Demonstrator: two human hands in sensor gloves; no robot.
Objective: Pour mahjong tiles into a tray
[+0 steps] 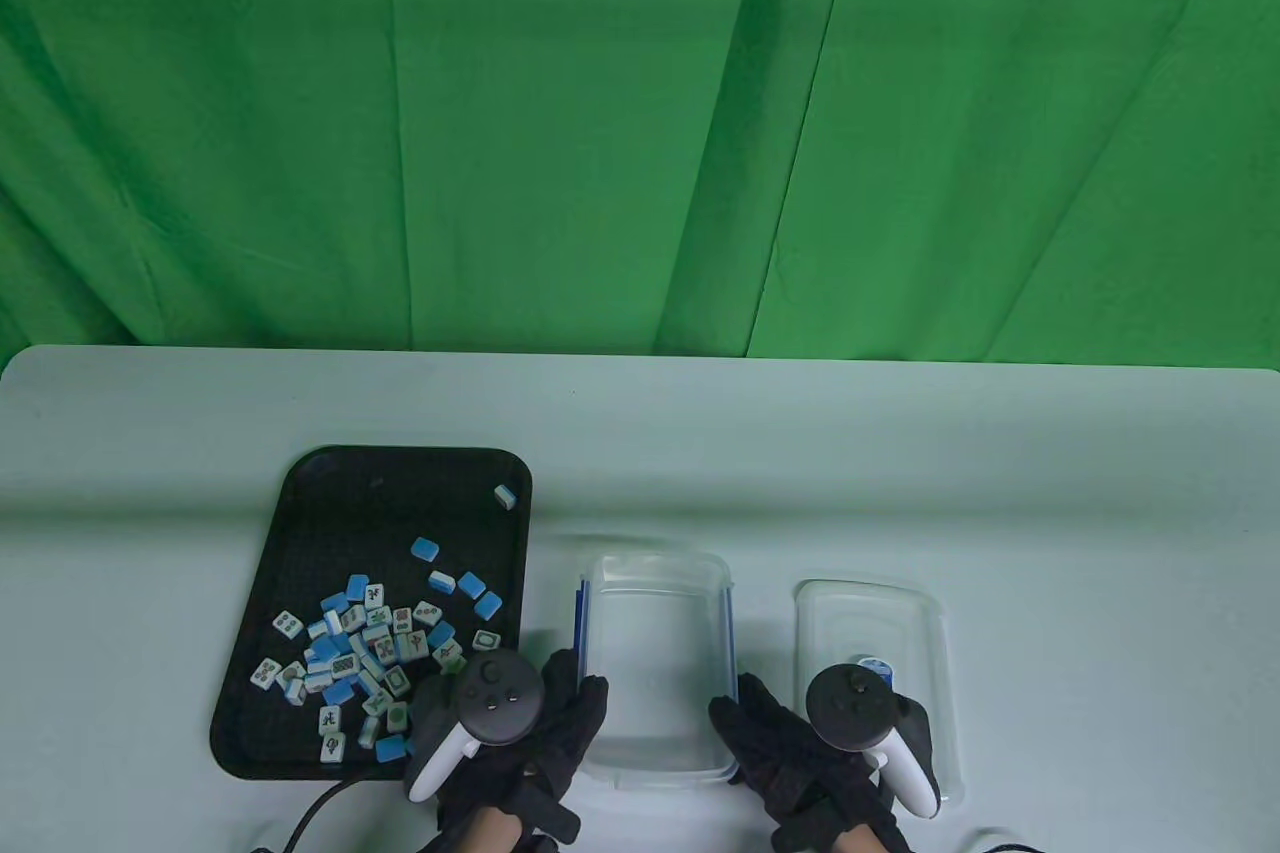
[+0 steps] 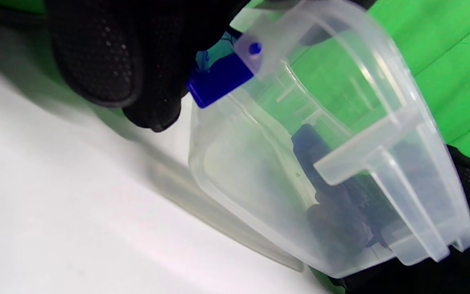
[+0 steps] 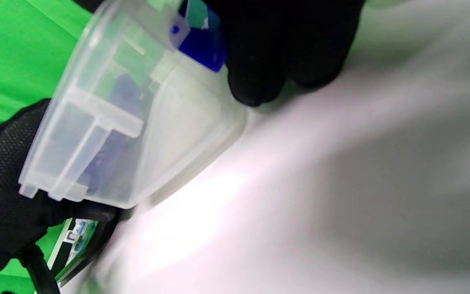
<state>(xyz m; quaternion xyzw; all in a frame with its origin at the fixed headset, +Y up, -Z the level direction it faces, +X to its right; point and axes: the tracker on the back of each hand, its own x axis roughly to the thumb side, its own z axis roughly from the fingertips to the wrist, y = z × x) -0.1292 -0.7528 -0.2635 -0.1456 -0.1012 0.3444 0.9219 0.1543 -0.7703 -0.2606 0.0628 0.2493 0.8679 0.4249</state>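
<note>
A black tray lies at the left of the table, with several blue-and-white mahjong tiles scattered in its near half. A clear plastic container with blue side clips stands upright just right of the tray and looks empty. My left hand holds its left side and my right hand holds its right side. In the left wrist view my fingers lie by a blue clip on the container. In the right wrist view my fingers lie by the other clip on the container.
The container's clear lid lies flat on the table to the right, partly under my right hand's tracker. A black cable runs along the front edge near the tray. A green curtain hangs behind the white table.
</note>
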